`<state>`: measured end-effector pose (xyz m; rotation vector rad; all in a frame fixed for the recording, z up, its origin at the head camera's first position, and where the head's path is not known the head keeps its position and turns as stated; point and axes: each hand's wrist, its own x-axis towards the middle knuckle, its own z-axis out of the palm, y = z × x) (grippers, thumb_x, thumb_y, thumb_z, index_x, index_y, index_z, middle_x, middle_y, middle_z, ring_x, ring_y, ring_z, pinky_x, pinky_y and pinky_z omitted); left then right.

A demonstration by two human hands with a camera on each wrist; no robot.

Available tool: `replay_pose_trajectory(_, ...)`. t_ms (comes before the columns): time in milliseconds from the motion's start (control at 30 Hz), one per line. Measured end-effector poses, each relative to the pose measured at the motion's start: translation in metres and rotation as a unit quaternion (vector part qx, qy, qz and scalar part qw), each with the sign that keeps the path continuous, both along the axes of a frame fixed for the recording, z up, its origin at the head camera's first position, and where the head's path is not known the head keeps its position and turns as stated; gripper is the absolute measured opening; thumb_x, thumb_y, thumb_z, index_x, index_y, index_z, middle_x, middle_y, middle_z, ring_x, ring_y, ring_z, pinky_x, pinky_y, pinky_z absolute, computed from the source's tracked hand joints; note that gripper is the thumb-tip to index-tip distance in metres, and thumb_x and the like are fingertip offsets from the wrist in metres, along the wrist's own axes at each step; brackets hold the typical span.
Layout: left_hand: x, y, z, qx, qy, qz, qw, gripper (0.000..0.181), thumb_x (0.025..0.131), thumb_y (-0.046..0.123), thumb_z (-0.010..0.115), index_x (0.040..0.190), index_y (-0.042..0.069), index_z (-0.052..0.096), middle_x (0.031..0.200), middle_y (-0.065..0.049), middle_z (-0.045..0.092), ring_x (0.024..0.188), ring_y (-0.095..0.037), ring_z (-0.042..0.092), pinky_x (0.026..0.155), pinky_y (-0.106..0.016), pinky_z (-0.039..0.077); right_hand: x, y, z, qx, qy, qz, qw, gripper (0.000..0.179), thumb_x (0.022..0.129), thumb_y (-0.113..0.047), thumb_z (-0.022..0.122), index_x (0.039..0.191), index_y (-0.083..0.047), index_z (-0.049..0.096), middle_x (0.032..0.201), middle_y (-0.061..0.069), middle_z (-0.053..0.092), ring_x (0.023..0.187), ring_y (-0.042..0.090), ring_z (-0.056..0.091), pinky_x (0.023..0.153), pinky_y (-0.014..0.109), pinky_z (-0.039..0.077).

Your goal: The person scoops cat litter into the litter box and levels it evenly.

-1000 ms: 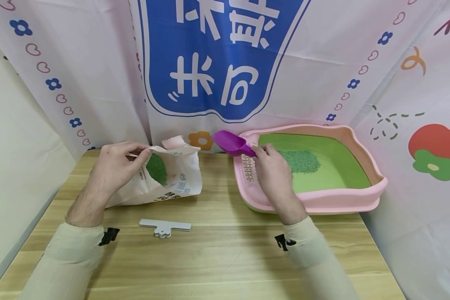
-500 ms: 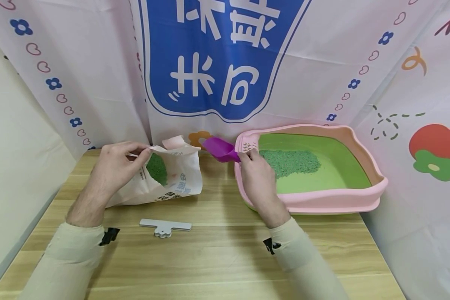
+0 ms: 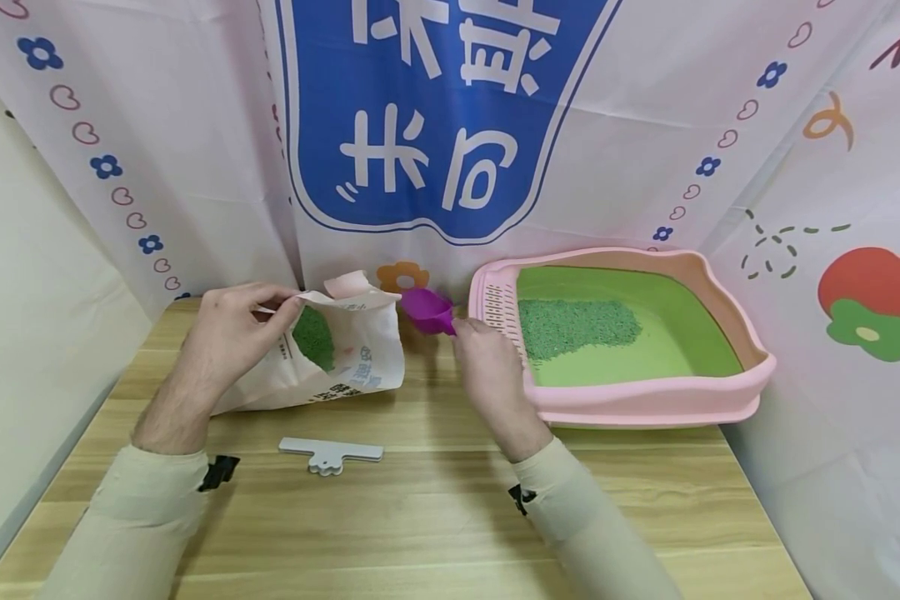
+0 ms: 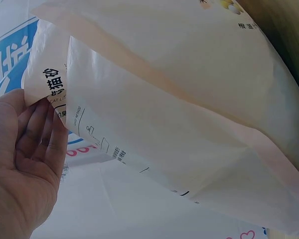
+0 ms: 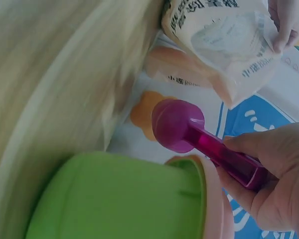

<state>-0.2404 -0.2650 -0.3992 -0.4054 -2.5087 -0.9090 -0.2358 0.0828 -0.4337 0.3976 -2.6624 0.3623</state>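
A purple scoop (image 3: pixel 429 312) is in my right hand (image 3: pixel 495 379), which grips its handle. The scoop's bowl hovers between the bag and the litter box; in the right wrist view the scoop (image 5: pixel 178 125) shows its underside. My left hand (image 3: pixel 232 337) pinches the edge of the opened cat litter bag (image 3: pixel 371 354), holding its mouth apart. Green litter (image 3: pixel 313 337) shows inside the bag. In the left wrist view, the bag (image 4: pixel 154 114) hangs from the fingers of my left hand (image 4: pixel 32 154). Green litter (image 3: pixel 577 325) also lies in a patch on the litter box floor.
The litter box (image 3: pixel 645 404), green with a pink rim and a slotted ledge, stands at the right back of the wooden table (image 3: pixel 420 517). A grey sealing clip (image 3: pixel 330 454) lies in front of the bag. A printed cloth (image 3: pixel 217 167) hangs behind.
My right hand has carried the scoop left and lower, from over the litter box's near-left side toward the bag. My left hand and the bag have stayed in place.
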Motion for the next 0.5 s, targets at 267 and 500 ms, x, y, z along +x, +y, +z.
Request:
replay_pose_trajectory(267,0.0,0.0,-0.001,0.002,0.002,-0.001,1.0,0.018,0.114,0.017,0.078,0.123,0.006,0.09,0.118,-0.018,0.09,0.1,-0.037,0.086,0.084,0.009,0.043,-0.003,-0.01,-0.026,0.016,0.026,0.013,0.9995,0.01,0.107,-0.014,0.087,0.111,-0.005,0.086,0.097,0.007,0.087,0.073,0.024,0.08,0.062,0.036,0.07)
replay_pose_trajectory(500,0.0,0.0,-0.001,0.004,0.005,-0.002,1.0,0.019,0.114,0.017,0.078,0.123,0.006,0.089,0.118,-0.018,0.09,0.1,-0.036,0.086,0.084,0.009,0.043,0.007,-0.02,-0.026,0.042,0.014,0.002,0.999,0.009,0.105,-0.012,0.088,0.11,-0.005,0.087,0.099,0.007,0.087,0.073,0.025,0.081,0.062,0.037,0.071)
